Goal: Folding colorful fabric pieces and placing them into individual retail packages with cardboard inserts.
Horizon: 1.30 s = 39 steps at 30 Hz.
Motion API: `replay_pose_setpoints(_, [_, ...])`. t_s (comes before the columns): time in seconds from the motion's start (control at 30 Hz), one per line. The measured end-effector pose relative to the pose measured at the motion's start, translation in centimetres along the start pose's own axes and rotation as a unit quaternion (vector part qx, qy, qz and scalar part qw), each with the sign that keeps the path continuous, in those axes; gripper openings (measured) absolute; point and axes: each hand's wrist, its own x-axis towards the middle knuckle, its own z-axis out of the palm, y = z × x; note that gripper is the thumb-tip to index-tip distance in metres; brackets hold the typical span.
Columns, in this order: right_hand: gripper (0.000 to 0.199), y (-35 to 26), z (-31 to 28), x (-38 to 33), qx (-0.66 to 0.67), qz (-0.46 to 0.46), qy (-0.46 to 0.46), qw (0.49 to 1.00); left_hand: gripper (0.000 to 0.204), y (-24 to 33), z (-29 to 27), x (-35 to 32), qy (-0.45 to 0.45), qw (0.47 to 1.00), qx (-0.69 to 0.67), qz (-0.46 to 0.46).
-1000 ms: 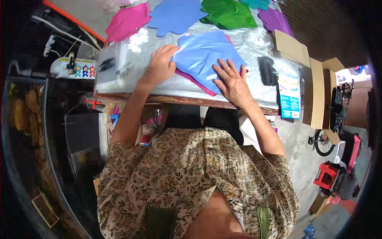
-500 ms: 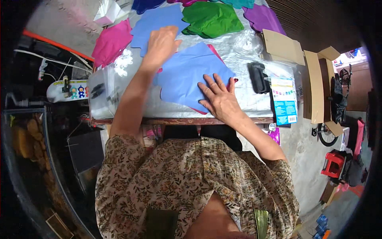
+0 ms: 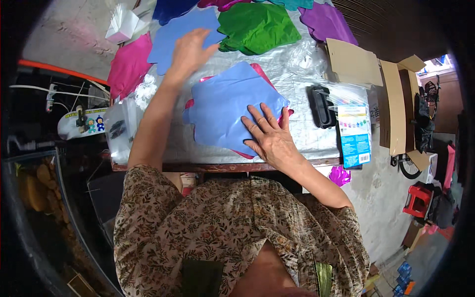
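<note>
A flat light-blue sheet with a notched, star-like outline (image 3: 222, 109) lies in front of me. Pink-red sheet edges (image 3: 261, 72) peek out around it from beneath. My right hand (image 3: 273, 138) rests on its near right part, fingers spread and palm down. My left hand (image 3: 190, 53) is over the near edge of another light-blue sheet or stack (image 3: 166, 37) at the far left. Slightly blurred, it has its thumb apart from the fingers and nothing visible in it. A green stack (image 3: 260, 27) lies just right of that hand.
A silvery cover (image 3: 311, 143) lies over the table. Around the work are pink (image 3: 129, 67) and purple sheets (image 3: 329, 24), a black case (image 3: 321, 106), a blue-and-white package (image 3: 354, 136), a cardboard flap (image 3: 354, 62) and a clear bag (image 3: 121, 129). An open carton (image 3: 393, 109) stands to the right.
My left hand stays over the far light-blue sheets, shifting slightly left in view. My right hand remains on the near sheet, and more pink-red edge shows around it. The whole view has shifted slightly.
</note>
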Motion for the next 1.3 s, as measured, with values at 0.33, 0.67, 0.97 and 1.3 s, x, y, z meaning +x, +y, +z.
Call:
replay_pose_setpoints(0.33, [0.057,0.1,-4.5,-0.4,0.077,-0.010,0.009,0.997,0.031,3.1,6.1,2.8,-0.013,0.965,-0.029,0.259])
replay_pose_setpoints(0.67, [0.050,8.0,-8.2,7.3,0.002,-0.052,0.075,0.996,0.032,1.1,6.7,4.9,-0.090,0.932,-0.312,-0.161])
replay_pose_setpoints(0.97, [0.041,13.6,-4.2,17.2,-0.152,-0.020,0.053,0.987,0.034,0.6,6.3,5.6,-0.159,0.852,-0.435,-0.244])
replay_pose_setpoints(1.3, [0.027,10.9,-4.1,18.6,-0.221,-0.007,0.102,0.970,0.019,2.6,7.2,5.8,-0.063,0.791,-0.571,-0.209])
